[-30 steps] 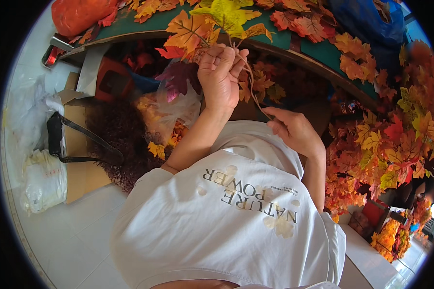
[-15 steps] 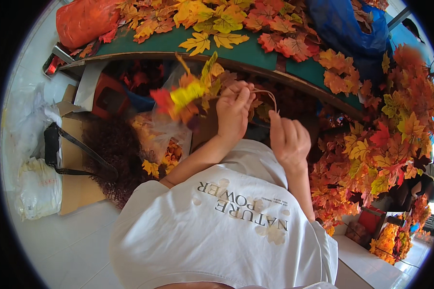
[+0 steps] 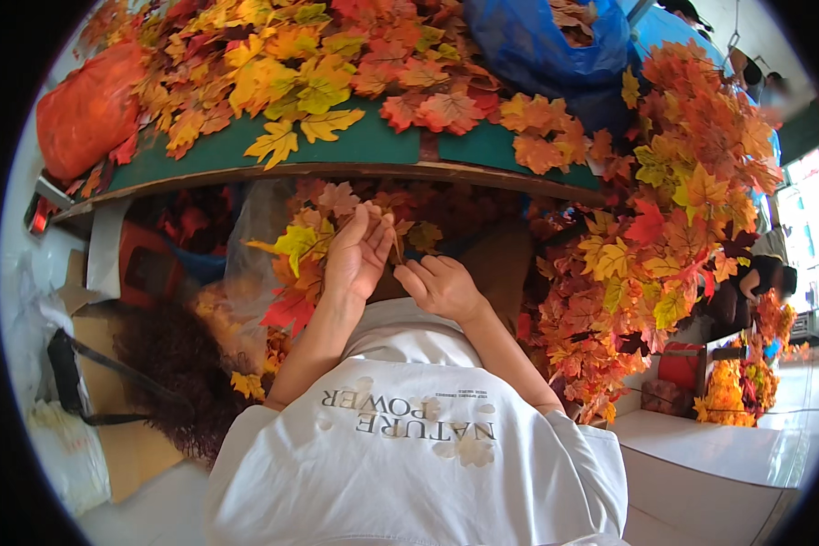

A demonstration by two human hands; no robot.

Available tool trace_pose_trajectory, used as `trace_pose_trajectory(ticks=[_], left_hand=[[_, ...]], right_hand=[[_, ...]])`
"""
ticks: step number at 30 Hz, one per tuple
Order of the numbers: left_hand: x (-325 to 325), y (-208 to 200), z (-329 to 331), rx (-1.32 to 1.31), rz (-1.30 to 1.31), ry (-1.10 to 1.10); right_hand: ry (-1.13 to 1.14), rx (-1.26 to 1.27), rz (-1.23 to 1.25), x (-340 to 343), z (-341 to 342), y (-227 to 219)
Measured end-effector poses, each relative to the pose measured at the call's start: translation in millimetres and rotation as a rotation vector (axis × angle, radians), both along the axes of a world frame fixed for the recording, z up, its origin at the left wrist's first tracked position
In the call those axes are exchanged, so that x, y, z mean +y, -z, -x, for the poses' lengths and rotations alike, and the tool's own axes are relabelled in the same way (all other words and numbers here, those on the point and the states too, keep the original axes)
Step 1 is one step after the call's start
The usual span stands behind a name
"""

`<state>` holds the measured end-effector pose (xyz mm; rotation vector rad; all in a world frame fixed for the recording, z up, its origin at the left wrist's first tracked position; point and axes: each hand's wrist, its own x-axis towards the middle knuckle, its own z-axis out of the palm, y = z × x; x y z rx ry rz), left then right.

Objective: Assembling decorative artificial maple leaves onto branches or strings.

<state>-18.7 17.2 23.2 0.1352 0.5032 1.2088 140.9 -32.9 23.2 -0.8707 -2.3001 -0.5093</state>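
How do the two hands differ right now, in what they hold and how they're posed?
The left hand grips a sprig of artificial leaves, yellow-green and red; the right hand has no leaves in it that I can see. The left hand is raised higher with fingers up and curled; the right hand sits lower, fingers pointing toward the left one. Both are bare and close together below the green table edge.

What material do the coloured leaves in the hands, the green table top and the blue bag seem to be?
Leaves: likely fabric or thin plastic, matte; flat even colours and identical shapes suggest artificial.
Table top: green matte sheet over a wood-looking edge; the sheet's material is unclear.
Blue bag: thin plastic film, glossy and crinkled.
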Motion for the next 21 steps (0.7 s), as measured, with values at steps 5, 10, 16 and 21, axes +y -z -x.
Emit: trace_pose_trajectory(ticks=[5, 10, 16, 21], left_hand=[[-3.0, 11.2, -8.4, 0.025, -0.016, -0.044], [-2.3, 16.4, -10.8, 0.133, -0.083, -0.2], [5.7, 25.8, 4.0, 0.012, -0.184, -0.173], [6.3, 16.0, -4.2, 0.043, -0.194, -0.055]], right_hand=[[0.011, 0.067, 0.197, 13.8, -5.1, 20.9], [-0.217, 0.115, 0.37, 23.0, -9.4, -10.0], [0.259, 0.48, 0.037, 125.5, -51.3, -67.2], [0.379, 0.416, 0.02, 237.8, -74.6, -76.5]])
